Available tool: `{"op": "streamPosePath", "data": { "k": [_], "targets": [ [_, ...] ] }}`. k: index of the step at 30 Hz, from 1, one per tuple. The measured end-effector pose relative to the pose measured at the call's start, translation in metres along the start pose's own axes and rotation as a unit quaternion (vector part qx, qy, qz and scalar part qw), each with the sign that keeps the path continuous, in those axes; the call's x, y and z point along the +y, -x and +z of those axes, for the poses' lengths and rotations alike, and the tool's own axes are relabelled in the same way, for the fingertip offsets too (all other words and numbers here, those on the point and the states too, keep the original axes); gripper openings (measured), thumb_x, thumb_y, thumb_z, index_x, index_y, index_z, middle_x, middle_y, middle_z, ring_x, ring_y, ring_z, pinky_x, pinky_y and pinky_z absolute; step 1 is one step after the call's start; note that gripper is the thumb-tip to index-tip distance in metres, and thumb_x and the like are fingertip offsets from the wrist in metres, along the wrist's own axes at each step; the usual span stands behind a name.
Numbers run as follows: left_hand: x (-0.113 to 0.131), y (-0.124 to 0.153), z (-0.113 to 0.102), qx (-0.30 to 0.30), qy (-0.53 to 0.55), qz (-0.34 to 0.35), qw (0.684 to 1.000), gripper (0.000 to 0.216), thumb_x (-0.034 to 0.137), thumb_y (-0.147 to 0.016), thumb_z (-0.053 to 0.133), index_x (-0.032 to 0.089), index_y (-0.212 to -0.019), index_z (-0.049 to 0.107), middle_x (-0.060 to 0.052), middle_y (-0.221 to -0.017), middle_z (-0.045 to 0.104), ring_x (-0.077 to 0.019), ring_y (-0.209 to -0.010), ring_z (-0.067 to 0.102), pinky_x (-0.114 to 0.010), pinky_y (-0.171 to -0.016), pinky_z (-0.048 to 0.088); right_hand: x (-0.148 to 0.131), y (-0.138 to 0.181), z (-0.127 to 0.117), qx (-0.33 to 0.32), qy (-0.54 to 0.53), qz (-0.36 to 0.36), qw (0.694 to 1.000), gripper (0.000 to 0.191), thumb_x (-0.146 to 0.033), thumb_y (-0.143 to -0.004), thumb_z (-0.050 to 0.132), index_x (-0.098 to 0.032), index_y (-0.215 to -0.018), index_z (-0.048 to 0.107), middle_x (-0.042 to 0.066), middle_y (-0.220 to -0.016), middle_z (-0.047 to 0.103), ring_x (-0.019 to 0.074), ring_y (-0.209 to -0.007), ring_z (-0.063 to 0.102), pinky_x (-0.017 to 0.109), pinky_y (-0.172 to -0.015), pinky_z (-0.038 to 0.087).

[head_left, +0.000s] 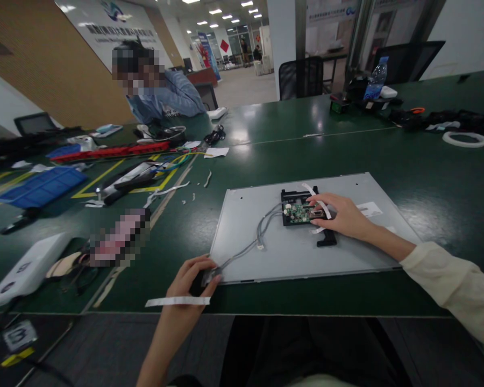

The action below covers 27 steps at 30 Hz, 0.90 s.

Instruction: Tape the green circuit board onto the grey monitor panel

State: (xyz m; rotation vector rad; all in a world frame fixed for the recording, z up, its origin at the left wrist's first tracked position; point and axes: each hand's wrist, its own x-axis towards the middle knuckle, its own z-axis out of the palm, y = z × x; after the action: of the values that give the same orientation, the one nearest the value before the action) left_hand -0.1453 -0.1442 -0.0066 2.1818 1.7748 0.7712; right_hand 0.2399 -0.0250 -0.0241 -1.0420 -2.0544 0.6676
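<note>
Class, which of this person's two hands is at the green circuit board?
The right hand, whose arm wears the pale sleeve, is at the circuit board. The left hand is instead at the near left corner of the grey panel.

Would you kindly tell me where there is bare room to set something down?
The glossy green tabletop is bare just beyond the flat grey panel and between its right edge and the round white ring. It is crowded leftward, around the blue plastic tray and long red strip.

Flat grey metal panel (302,260) on dark green worktop (266,156), green circuit board (300,213) in black plastic bracket (296,194) on top. Blue plastic bin (42,185) way left, flat white ring (465,144) off right, clear plastic bottle (376,80) further back.
</note>
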Motion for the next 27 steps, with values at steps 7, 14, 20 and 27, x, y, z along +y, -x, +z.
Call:
{"op": "streamPosePath", "data": {
  "k": [7,14,20,27],
  "targets": [
    [-0.009,0.004,-0.002,0.0,-0.007,-0.004,1.0,0.017,0.038,-0.083,0.057,0.023,-0.092,0.06,-0.005,-0.104,0.06,-0.0231,-0.108,0.057,-0.038,-0.094,0.048,0.001,0.0,0.001,0.006,0.004,-0.011,1.0,0.049,-0.032,-0.073,0.069,-0.031,-0.12,0.057,0.003,-0.119,0.06,0.0242,-0.107,0.057,0.046,-0.096,0.041],
    [-0.007,-0.003,-0.009,-0.008,-0.026,0.0,1.0,0.022,0.041,-0.084,0.057,0.025,-0.098,0.06,-0.005,-0.109,0.058,-0.0234,-0.105,0.058,-0.04,-0.092,0.048,-0.001,-0.002,-0.001,0.035,-0.078,0.038,0.996,0.038,-0.037,-0.081,0.06,-0.027,-0.117,0.056,0.004,-0.107,0.064,0.021,-0.096,0.061,0.042,-0.09,0.046],
    [0.032,-0.041,-0.015,-0.004,-0.019,0.058,0.998,0.025,0.039,-0.087,0.051,0.023,-0.106,0.059,-0.007,-0.114,0.058,-0.0241,-0.108,0.056,-0.04,-0.09,0.049,0.012,-0.006,0.001,0.134,-0.225,0.119,0.958,0.032,-0.041,-0.083,0.058,-0.022,-0.108,0.057,0.003,-0.093,0.065,0.0171,-0.088,0.062,0.036,-0.087,0.046],
    [0.115,-0.107,0.015,-0.092,-0.001,0.209,0.974,0.028,0.029,-0.09,0.047,0.02,-0.115,0.054,-0.007,-0.119,0.06,-0.0208,-0.113,0.055,-0.039,-0.1,0.043,0.024,-0.009,-0.007,0.193,-0.275,0.188,0.923,0.028,-0.041,-0.08,0.057,-0.022,-0.1,0.057,0.002,-0.087,0.062,0.0121,-0.071,0.059,0.029,-0.069,0.049]
  ]
}}
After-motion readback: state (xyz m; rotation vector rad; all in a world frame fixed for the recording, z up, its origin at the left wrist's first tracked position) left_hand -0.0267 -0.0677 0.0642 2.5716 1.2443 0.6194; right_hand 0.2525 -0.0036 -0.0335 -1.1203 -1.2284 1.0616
